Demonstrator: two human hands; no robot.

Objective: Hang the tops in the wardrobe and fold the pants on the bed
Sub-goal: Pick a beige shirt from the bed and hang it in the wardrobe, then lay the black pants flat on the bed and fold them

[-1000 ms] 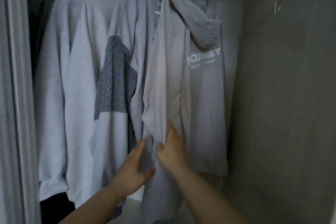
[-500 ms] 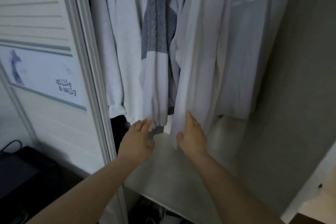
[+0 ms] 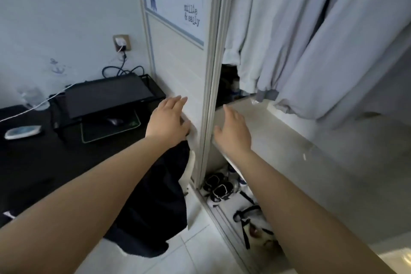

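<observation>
Both hands are spread and empty, the left hand (image 3: 170, 118) flat against the sliding wardrobe door (image 3: 184, 78), likely to shut it, the right hand (image 3: 233, 131) hovering beside the hung tops (image 3: 311, 40).

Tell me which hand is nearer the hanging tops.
Right. The right hand reaches inside the open wardrobe, just below and left of the hanging tops. The left hand rests outside on the sliding door, farther away.
</observation>
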